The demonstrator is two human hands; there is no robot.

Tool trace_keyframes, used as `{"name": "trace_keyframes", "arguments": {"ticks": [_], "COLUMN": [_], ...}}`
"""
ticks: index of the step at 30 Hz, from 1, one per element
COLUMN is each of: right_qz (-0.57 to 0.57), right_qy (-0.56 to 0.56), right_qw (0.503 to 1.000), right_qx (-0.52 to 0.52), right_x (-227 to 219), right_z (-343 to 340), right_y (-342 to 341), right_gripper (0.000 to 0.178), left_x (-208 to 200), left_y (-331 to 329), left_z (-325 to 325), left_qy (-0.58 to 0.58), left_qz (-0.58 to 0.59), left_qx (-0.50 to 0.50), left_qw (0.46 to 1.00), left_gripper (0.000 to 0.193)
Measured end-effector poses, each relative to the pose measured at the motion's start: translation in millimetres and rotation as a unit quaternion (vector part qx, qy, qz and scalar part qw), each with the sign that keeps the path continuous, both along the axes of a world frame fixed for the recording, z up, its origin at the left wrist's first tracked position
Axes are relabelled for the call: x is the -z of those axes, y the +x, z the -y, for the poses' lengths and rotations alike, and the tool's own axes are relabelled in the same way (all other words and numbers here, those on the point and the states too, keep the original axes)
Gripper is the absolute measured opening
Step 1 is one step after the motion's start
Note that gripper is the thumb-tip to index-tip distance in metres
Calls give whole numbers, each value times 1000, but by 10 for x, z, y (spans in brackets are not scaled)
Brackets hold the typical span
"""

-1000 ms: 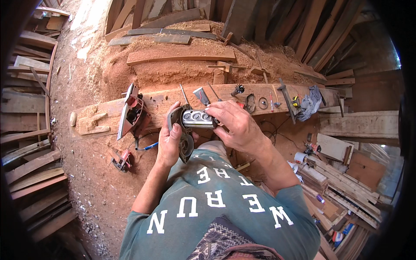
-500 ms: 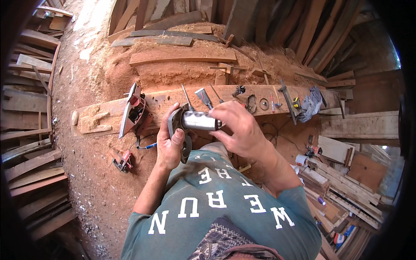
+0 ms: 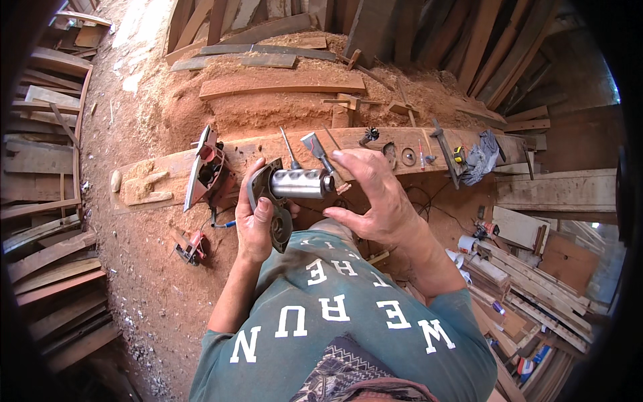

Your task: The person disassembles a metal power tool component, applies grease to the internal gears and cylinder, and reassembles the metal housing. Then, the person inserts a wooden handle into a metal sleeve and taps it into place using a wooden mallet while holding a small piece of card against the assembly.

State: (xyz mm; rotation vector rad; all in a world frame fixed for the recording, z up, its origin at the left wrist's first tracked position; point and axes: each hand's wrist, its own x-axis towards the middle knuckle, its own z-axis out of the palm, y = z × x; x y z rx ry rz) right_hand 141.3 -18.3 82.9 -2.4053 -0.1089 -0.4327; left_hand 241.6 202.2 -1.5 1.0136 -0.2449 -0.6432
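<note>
While the long wooden table point(image 3: 405, 139) spans nine to three o'clock beyond the person, a steel cylinder point(image 3: 298, 183) lies level between the two hands.
On the table, a red power-tool body point(image 3: 214, 167) sits at eleven o'clock from the left hand point(image 3: 253, 228). The right hand point(image 3: 378, 197), its forearm rising from five o'clock, holds nothing: thumb and fingers spread wide, straddling the cylinder's free end, apparently without contact. The left, forearm from seven o'clock, clasps a dark metal bracket point(image 3: 281, 231), thumb on its near face, other fingers partly hidden. From that bracket the cylinder's long axis points to three o'clock, placing it at nine o'clock from the right hand.
</note>
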Motion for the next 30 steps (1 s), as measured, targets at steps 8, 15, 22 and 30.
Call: {"name": "trace_keyframes", "arguments": {"ticks": [8, 15, 22, 30], "right_qz": [32, 61, 53, 112], "right_qy": [-86, -124, 5, -105], "right_qw": [995, 989, 999, 988], "right_qx": [-36, -48, -5, -16], "right_x": [58, 88, 109, 174], "right_z": [-84, -99, -187, -54], "right_y": [61, 103, 105, 144], "right_gripper": [78, 64, 58, 67], "left_x": [-28, -67, -48, -83], "left_y": [-15, -18, -49, -31], "left_z": [13, -9, -6, 14], "left_qy": [9, 15, 4, -6], "left_qz": [11, 12, 25, 31], "left_qx": [-12, 5, 8, -7], "left_qw": [1000, 1000, 1000, 999], "left_gripper": [90, 93, 94, 92]}}
